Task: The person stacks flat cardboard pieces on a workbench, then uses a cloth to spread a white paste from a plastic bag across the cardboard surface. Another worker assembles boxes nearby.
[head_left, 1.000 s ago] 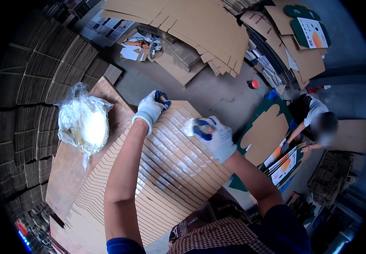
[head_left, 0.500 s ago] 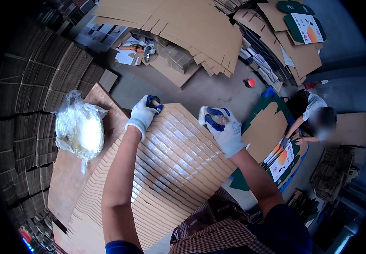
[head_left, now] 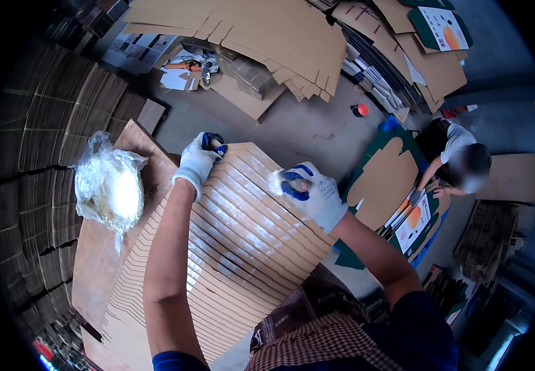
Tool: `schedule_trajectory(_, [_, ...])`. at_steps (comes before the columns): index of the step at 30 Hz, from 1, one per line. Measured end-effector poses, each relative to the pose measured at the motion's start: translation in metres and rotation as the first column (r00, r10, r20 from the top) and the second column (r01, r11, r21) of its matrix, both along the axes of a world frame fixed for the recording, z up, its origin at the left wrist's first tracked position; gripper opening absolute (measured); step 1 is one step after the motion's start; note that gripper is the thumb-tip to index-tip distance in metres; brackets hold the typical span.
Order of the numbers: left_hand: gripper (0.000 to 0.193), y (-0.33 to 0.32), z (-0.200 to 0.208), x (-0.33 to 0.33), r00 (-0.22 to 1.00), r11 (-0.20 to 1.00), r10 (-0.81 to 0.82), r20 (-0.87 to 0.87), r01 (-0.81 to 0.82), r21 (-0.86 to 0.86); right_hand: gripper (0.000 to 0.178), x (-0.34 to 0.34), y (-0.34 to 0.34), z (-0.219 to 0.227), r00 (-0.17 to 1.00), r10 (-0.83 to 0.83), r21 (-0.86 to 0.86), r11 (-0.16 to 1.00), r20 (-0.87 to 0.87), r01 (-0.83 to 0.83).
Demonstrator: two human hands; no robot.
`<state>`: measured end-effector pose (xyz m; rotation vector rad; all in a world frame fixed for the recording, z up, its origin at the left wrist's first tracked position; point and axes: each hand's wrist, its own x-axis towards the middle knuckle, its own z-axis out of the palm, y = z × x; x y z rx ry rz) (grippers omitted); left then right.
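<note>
A fan of overlapping cardboard sheets lies before me, with shiny, wet-looking streaks across the exposed strips. My left hand, in a white and blue glove, is closed at the far left corner of the farthest sheet, its fingers curled round the edge. My right hand, gloved alike, grips a small brush-like tool with a white fluffy end. That white end is over or against the right edge of the sheets; contact cannot be made out. Left of the fan, a plastic-lined bowl holds something whitish.
The bowl rests on a wooden board. Tall bundles of cardboard line the left side. Ahead lies a pile of flat cardboard. At right, a co-worker handles a green printed box sheet. A red-topped container stands on the floor.
My right hand with the brush-like tool has moved left and slightly nearer, onto the sheets' right edge. My left hand keeps its place at the corner. The whole view has shifted slightly.
</note>
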<state>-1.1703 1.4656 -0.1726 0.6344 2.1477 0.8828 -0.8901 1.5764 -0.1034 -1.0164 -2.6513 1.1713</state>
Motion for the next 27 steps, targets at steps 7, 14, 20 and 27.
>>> schedule_trajectory(7, [0.032, -0.013, -0.006, -0.008, 0.996, 0.998, 0.028, 0.082, -0.032, 0.05, 0.037, 0.039, 0.001, 0.027, 0.941, -0.317, -0.272, 0.922, -0.12, 0.276])
schedule_trajectory(14, [0.047, -0.056, 0.103, 0.1, 0.668, 0.815, -0.201, -0.717, 0.52, 0.256, 0.049, 0.057, -0.011, 0.006, 0.999, -0.046, -0.038, 0.998, -0.018, 0.046])
schedule_trajectory(20, [0.04, -0.161, 0.095, 0.26, 0.633, 0.572, -0.611, -0.475, 0.768, 0.289, 0.044, 0.083, -0.014, 0.025, 0.965, -0.244, -0.127, 0.965, -0.1, 0.231])
schedule_trajectory(27, [0.037, -0.182, 0.054, 0.292, 0.646, 0.636, -0.613, -0.455, 0.745, 0.201, 0.042, 0.1, -0.015, 0.003, 0.965, -0.214, 0.261, 0.951, 0.155, 0.169])
